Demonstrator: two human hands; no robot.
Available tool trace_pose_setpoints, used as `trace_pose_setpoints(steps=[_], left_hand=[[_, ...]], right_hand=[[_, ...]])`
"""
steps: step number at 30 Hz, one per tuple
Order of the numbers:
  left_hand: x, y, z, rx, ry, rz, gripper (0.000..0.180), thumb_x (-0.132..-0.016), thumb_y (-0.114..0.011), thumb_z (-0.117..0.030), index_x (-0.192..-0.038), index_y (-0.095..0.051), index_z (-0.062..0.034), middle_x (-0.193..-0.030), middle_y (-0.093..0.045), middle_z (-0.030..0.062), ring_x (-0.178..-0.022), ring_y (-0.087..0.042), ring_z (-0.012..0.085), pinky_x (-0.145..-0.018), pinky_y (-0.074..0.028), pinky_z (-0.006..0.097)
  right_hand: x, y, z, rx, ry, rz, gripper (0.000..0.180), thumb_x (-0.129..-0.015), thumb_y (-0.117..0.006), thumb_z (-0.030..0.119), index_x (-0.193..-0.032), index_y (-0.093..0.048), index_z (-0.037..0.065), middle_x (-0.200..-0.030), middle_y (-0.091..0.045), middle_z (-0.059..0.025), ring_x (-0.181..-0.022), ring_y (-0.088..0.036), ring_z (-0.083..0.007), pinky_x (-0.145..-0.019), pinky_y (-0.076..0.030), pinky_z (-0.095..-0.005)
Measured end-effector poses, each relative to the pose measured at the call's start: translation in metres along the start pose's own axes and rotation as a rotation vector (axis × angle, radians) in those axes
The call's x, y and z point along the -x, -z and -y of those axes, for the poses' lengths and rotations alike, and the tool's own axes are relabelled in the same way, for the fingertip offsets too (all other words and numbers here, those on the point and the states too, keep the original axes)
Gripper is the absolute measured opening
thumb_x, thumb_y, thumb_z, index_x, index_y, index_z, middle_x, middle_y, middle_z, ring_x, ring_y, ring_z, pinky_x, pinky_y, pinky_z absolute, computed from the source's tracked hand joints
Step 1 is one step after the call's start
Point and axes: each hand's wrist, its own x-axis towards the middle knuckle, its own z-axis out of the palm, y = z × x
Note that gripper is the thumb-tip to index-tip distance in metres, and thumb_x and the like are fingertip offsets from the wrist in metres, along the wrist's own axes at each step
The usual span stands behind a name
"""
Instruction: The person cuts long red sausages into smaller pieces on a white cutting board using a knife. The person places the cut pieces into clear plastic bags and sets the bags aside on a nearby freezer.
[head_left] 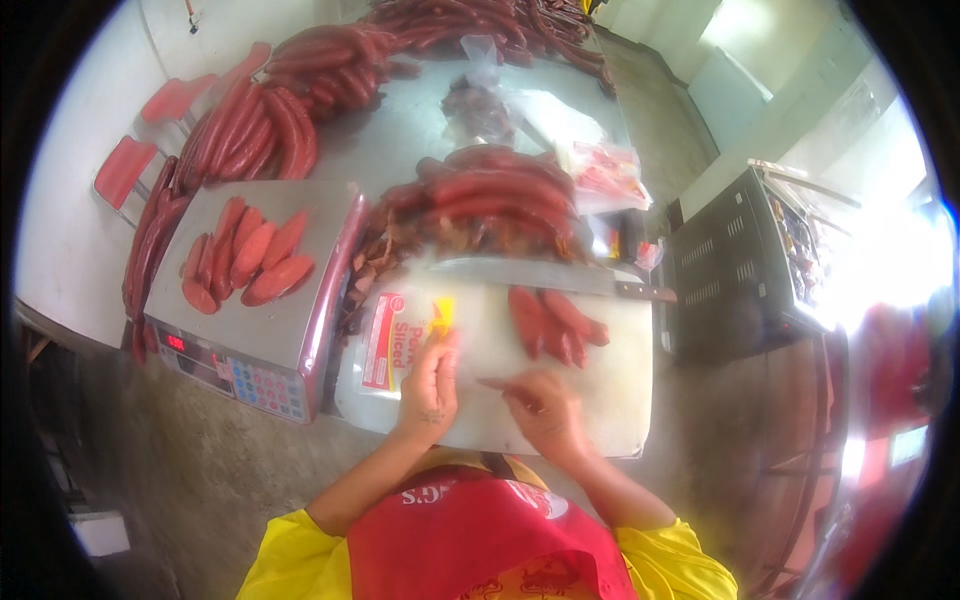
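My left hand (pixel 430 392) is closed on the right side of a clear plastic bag (pixel 383 345) with red and yellow print, over the white cutting board (pixel 610 410). My right hand (pixel 545 408) is just to the right of it, slightly blurred. One finger or a thin piece points left from it; I cannot make out whether it holds anything. Several cut sausage pieces (pixel 560 325) lie on the board beyond the right hand. Behind them, a long knife (pixel 530 276) lies across the board, its brown handle to the right.
A digital scale (pixel 330 270) on the left carries several sausage pieces (pixel 240 250). Whole red sausages (pixel 500 195) are heaped behind the knife, with peeled casings (pixel 375 250) beside them. More sausages (pixel 250 135) and plastic bags (pixel 560 120) lie farther back. A dark metal cabinet (pixel 725 260) stands right.
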Motion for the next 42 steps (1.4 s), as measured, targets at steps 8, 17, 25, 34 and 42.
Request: trace_pose_setpoints(steps=[8,17,25,34,42], left_hand=[[-0.013,-0.006,0.003,-0.697,-0.196,0.322,0.045,-0.096,-0.049,-0.026,-0.135,-0.048,-0.0035,-0.139,-0.049,0.0185,-0.133,-0.040,0.0375,-0.113,-0.024,0.051],[0.005,0.006,-0.006,-0.011,0.007,-0.014,0.034,-0.097,-0.047,-0.013,-0.127,-0.055,0.0012,-0.126,-0.059,0.0180,-0.115,-0.059,0.0347,-0.097,-0.046,0.036],[0.012,0.021,-0.009,-0.116,-0.361,0.213,0.034,-0.093,-0.055,-0.007,-0.126,-0.062,-0.0131,-0.135,-0.056,0.0111,-0.139,-0.033,0.0381,-0.113,0.003,0.058],[0.011,0.042,-0.002,-0.068,-0.326,0.144,0.044,-0.093,-0.059,-0.021,-0.134,-0.052,-0.0067,-0.137,-0.054,0.0098,-0.136,-0.036,0.0403,-0.115,-0.008,0.055],[0.000,0.046,-0.006,-0.253,-0.456,0.131,0.049,-0.090,-0.062,-0.016,-0.135,-0.049,-0.0013,-0.135,-0.052,0.0199,-0.129,-0.045,0.0414,-0.111,-0.025,0.055]], right_hand=[[0.003,0.018,0.002,-0.283,-0.200,-0.174,0.022,-0.083,-0.066,-0.002,-0.105,-0.067,-0.001,-0.106,-0.062,-0.0097,-0.092,-0.064,-0.0164,-0.080,-0.053,-0.0268],[0.001,-0.017,0.004,0.063,0.291,-0.257,0.035,-0.082,-0.061,-0.005,-0.113,-0.069,0.008,-0.106,-0.065,-0.0117,-0.091,-0.064,-0.0210,-0.074,-0.051,-0.0328],[-0.008,-0.006,0.021,-0.497,-0.518,0.153,0.024,-0.087,-0.060,0.000,-0.112,-0.062,0.002,-0.090,-0.068,-0.0030,-0.080,-0.061,-0.0116,-0.071,-0.050,-0.0288],[-0.048,-0.054,-0.004,-0.128,0.261,0.364,0.028,-0.081,-0.055,-0.005,-0.105,-0.063,0.005,-0.096,-0.068,-0.0143,-0.086,-0.066,-0.0310,-0.079,-0.051,-0.0380],[-0.087,-0.056,-0.026,0.026,0.117,0.636,0.034,-0.081,-0.065,0.011,-0.114,-0.060,0.005,-0.119,-0.060,-0.0175,-0.109,-0.057,-0.0344,-0.092,-0.047,-0.0405]])
